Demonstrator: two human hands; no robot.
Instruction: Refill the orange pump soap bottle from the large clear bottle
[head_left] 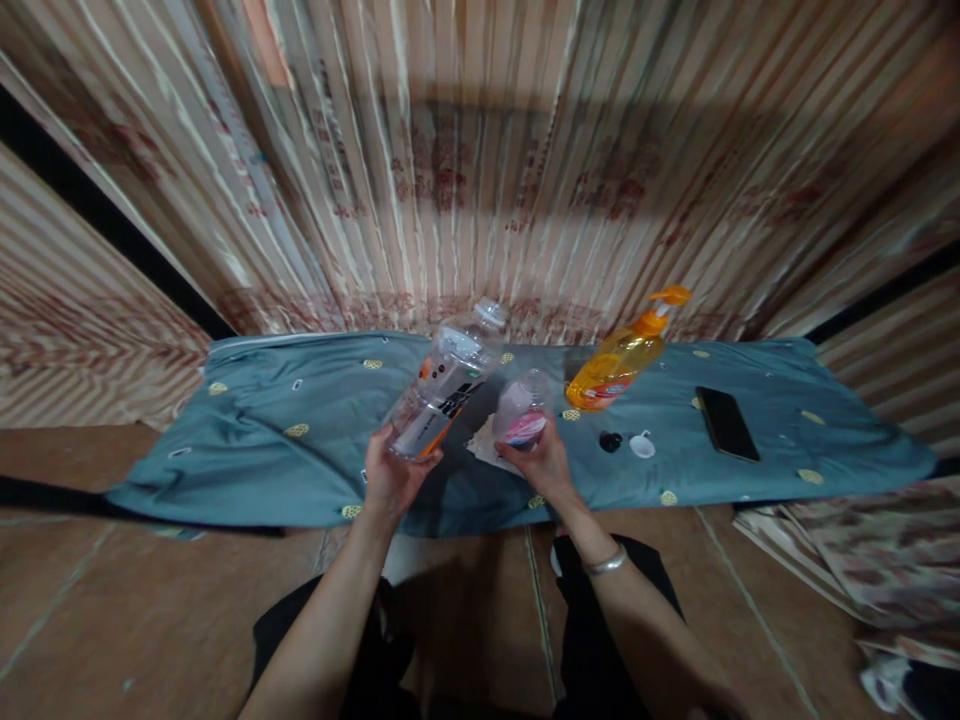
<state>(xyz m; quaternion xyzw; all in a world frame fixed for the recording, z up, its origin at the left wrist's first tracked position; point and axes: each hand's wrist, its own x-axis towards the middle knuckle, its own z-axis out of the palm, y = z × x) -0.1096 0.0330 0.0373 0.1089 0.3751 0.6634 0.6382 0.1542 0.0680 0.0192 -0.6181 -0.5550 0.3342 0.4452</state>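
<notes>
A large clear plastic bottle (448,385) with a grey, black and orange label leans to the right, its lower end gripped in my left hand (395,472). My right hand (544,462) is wrapped round the lower part of a smaller clear bottle (525,405) with a pink and white label. Under and beside that smaller bottle lies a crumpled whitish tissue or cloth (486,446). To the right rest a black cap (610,441) and a white cap (642,444).
A pump bottle of orange liquid (619,362) stands behind the caps. Farther right lies a black phone (726,423). The blue-green cloth (270,440) with pineapple prints covers the low surface. A pleated curtain (465,180) hangs behind; black poles (112,210) flank it.
</notes>
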